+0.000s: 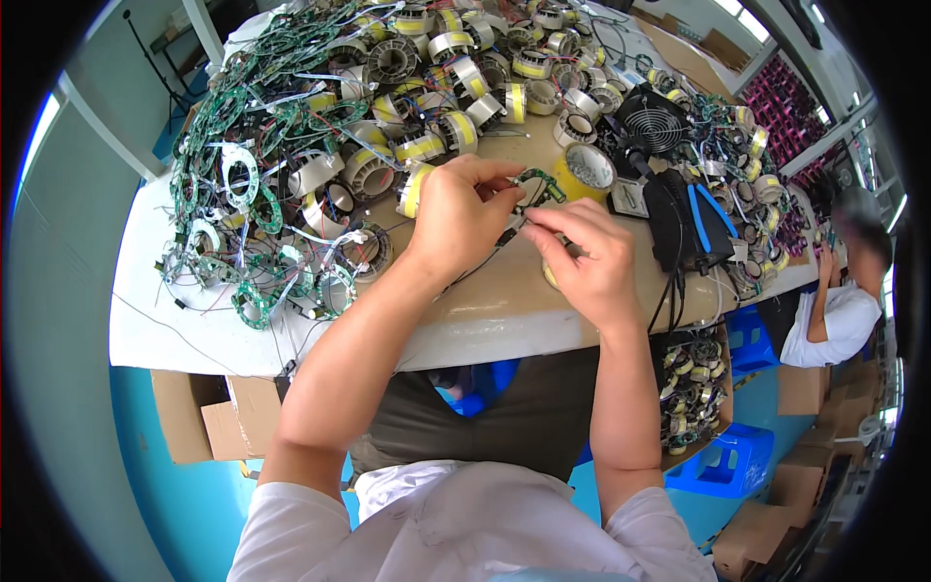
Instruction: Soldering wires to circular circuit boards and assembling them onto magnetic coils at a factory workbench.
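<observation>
Over the near part of the table, my left hand [458, 215] is closed on a curved green circuit board [545, 182], whose arc sticks out past the fingertips. Facing it, my right hand [590, 260] pinches with thumb and forefinger at the board's lower side, where thin dark wires run. The exact bit between those fingertips is too small to make out. A dark cable [473, 272] hangs below the left hand toward the table edge. Just behind my left hand lies a yellow-banded motor stator [411, 190]. Part of a pale yellowish round thing shows under my right hand.
Heaped stators [427, 145] and ring-shaped circuit boards [254, 303] with tangled wires cover the left and back. Beyond my right hand stand a yellow tape roll [586, 173], a black fan [656, 132] and blue-handled pliers [713, 215]. At far right sits another person [839, 320].
</observation>
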{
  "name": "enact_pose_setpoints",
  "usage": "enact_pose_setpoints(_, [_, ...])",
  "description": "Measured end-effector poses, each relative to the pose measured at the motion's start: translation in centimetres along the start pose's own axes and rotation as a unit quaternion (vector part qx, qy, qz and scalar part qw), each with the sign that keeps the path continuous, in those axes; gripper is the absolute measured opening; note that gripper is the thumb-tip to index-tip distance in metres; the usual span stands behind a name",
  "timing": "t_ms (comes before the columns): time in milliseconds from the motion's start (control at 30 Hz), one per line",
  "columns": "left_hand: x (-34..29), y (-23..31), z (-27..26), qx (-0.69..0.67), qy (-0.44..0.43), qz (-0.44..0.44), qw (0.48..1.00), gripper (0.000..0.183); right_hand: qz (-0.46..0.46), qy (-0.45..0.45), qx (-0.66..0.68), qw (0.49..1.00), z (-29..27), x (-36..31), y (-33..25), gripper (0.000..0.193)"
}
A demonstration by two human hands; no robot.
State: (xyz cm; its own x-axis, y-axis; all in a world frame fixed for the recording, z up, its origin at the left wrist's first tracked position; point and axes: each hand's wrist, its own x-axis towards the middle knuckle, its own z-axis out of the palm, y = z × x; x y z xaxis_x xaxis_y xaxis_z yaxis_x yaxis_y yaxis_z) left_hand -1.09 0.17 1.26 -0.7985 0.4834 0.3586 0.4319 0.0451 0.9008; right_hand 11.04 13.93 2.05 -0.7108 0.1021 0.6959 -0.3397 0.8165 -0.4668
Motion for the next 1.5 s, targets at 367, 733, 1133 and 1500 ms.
enact_pose_setpoints(367, [-0.5,0.5,0.2,0.038,-0.052,0.071,0.995,0.028,0.124,0.095,0.064,0.986,1.7,-1.1,-0.2,0.016])
enact_pose_setpoints(733, [-0.6,0.7,0.1,0.032,-0.045,0.064,0.996,0.026,0.124,0.109,0.064,0.984,2.0,-0.9,-0.1,0.011])
enact_pose_setpoints(1133, [-0.7,0.6,0.2,0.032,-0.036,0.074,0.996,0.028,0.087,0.159,0.06,0.982,3.0,-1.0,0.4,0.017])
enact_pose_setpoints(1500, [-0.8,0.3,0.8,0.061,-0.042,0.133,0.988,0.03,0.071,0.173,0.036,0.982,3.1,-1.0,0.7,0.018])
